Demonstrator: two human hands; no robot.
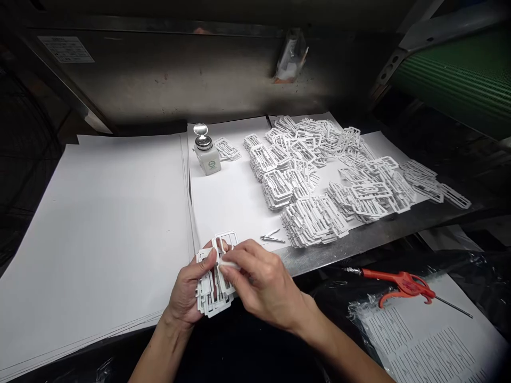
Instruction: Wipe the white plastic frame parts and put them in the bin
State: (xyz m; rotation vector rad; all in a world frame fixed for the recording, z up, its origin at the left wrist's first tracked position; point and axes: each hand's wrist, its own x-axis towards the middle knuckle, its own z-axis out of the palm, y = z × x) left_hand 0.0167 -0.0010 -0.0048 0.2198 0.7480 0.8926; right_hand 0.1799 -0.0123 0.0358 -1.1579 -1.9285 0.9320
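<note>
My left hand (184, 292) is closed around a small stack of thin white slotted frames (214, 306), its thumb pressed on the top. One frame sticks out at the far end of the stack. Over the same stack, the fingertips of my right hand (268, 277) pinch a small white piece (229, 263) against the top frame. What that piece is made of cannot be made out, as the fingers partly cover it. A pair of metal tweezers or a similar small tool (273, 238) lies on the paper just beyond my right hand.
Piles of similar white frames (313, 221) cover the table's right side. A white pump bottle with a metal lid (208, 159) stands at the back, beside a few frames (227, 149). Large white sheets (107, 229) lie left. An orange air blow gun (407, 284) rests lower right.
</note>
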